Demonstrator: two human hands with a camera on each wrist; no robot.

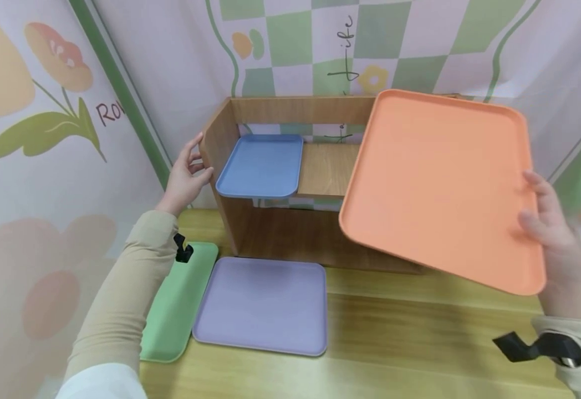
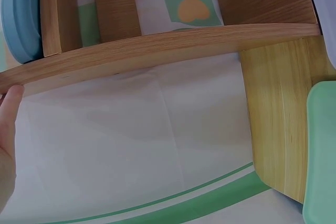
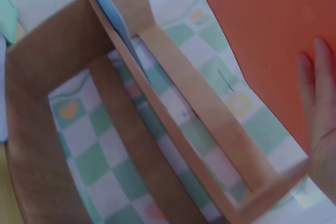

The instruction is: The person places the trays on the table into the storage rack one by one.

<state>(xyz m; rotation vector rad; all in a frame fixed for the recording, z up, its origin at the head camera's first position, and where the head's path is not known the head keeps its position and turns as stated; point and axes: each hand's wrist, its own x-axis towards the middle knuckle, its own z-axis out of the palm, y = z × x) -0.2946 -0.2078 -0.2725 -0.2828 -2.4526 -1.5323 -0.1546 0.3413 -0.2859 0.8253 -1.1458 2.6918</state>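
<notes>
The right hand [image 1: 550,227] has the orange tray [image 1: 440,188] by its right-hand edge, fingers curled over the rim and the thumb out of sight beneath it, so the whole tray hangs off that one side, up in the air in front of the right half of the wooden shelf [image 1: 327,166] and clear of the table [image 1: 420,338]. The left hand [image 1: 185,177] rests with relaxed fingers against the shelf's left side panel, steadying it and gripping nothing. To do this well, I'd say the tray wants levelling first: its near edge hangs lower than its far edge, so its face tips towards the person. Its far edge should then line up with the bare stretch of shelf board just beside the blue tray [image 1: 261,165], which fills the board's left end and overhangs the front edge. A one-sided hold lets a wide tray sag or twist, so slow movement would help. The tray's long axis seems to run roughly front to back, slightly skewed, its far left corner pointing towards the shelf's back rail. On the table near its left edge lie a purple tray [image 1: 263,305] and a green tray [image 1: 176,305], side by side.
</notes>
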